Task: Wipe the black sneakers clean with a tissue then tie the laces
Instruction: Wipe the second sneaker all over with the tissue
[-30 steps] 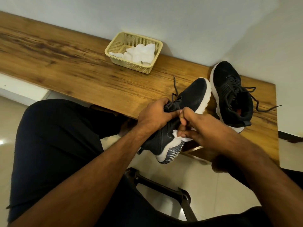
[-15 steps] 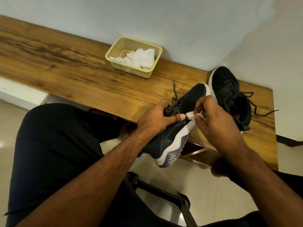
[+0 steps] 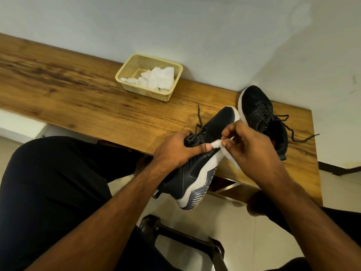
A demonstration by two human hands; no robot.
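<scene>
Wooden bench (image 3: 78,98) along a pale wall, second sneaker (image 3: 261,118) sitting at its right end. Left hand (image 3: 175,147) is gripping the held sneaker (image 3: 197,173) over the front edge; right hand (image 3: 252,151) is pinching a tissue (image 3: 215,143) against it. Tissue looks flimsy, likely tearing; shoe seems light, best held at the laces.

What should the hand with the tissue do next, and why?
Probably rub the tissue along the white sole edge. The right hand pinches it just above that edge, while the left hand holds the sneaker tilted on its side.

Bare forearms with no sleeves showing, and dark navy trousers (image 3: 48,192) over both legs
</scene>
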